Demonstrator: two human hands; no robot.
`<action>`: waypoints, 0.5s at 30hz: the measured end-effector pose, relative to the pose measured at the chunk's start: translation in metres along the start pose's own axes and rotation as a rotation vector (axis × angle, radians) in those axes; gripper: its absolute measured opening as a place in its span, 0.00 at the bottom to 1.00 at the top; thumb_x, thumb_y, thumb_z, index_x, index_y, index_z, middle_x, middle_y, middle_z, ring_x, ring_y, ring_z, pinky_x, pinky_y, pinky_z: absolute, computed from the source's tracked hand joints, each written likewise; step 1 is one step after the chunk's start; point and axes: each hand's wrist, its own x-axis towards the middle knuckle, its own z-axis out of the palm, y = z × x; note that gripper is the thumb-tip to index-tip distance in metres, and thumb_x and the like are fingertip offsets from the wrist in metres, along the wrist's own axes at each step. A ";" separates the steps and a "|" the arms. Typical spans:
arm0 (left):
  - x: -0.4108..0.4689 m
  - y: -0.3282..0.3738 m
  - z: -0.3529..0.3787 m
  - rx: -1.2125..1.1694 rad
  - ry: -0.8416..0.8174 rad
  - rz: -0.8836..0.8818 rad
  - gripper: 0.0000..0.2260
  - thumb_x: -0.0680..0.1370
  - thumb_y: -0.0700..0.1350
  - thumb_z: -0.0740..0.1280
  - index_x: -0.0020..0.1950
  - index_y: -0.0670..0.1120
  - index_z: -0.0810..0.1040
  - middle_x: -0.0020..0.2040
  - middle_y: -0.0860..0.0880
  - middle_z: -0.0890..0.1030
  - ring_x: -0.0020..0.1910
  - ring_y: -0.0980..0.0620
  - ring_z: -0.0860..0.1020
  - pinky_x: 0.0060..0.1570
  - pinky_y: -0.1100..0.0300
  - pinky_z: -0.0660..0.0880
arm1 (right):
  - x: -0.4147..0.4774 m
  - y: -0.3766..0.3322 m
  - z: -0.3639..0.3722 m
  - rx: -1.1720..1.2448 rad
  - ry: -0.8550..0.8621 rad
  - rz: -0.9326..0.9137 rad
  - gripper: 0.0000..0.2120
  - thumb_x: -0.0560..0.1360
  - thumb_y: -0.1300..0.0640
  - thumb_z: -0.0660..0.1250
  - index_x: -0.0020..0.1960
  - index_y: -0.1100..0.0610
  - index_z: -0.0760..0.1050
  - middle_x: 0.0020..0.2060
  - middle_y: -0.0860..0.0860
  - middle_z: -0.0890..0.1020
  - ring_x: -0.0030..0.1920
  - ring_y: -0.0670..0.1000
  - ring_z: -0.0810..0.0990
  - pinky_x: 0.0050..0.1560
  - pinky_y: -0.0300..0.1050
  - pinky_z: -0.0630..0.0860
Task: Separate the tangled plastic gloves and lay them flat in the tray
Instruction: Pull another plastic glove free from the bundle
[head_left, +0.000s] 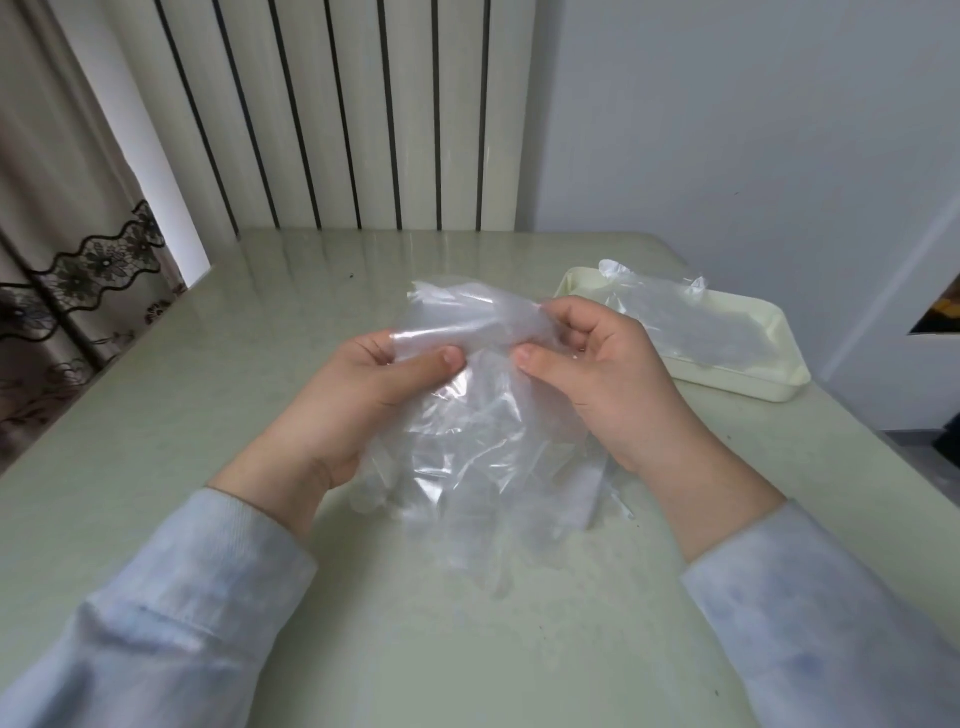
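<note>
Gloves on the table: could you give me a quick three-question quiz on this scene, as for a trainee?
1. True or false: the tray holds no plastic yet.
2. The tray stands A) left of the hands, B) right of them, C) under them.
3. Which hand pinches the tangled gloves?
Key: 1 false: clear plastic already lies in it. 2 B. 3 both: the left hand and the right hand pinch them, thumbs on top, above the table.
</note>
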 end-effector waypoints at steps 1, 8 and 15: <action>0.000 0.001 0.000 -0.005 0.020 0.008 0.04 0.74 0.39 0.71 0.45 0.43 0.86 0.36 0.49 0.85 0.32 0.55 0.81 0.32 0.65 0.77 | 0.001 0.001 -0.001 -0.007 0.037 0.026 0.09 0.76 0.64 0.73 0.50 0.51 0.83 0.45 0.49 0.88 0.46 0.48 0.84 0.55 0.48 0.79; 0.001 0.002 -0.002 0.003 0.079 0.043 0.03 0.72 0.37 0.72 0.42 0.45 0.83 0.35 0.50 0.84 0.32 0.55 0.81 0.34 0.66 0.76 | 0.007 0.005 -0.007 -0.017 0.206 0.170 0.07 0.78 0.62 0.70 0.47 0.51 0.84 0.38 0.48 0.86 0.35 0.43 0.80 0.37 0.38 0.75; 0.005 0.003 -0.003 -0.115 0.203 0.132 0.06 0.75 0.33 0.69 0.46 0.43 0.83 0.39 0.52 0.86 0.39 0.58 0.84 0.40 0.70 0.77 | 0.006 0.016 -0.014 -0.639 -0.006 0.195 0.21 0.70 0.69 0.59 0.47 0.46 0.82 0.39 0.43 0.84 0.44 0.46 0.83 0.46 0.39 0.77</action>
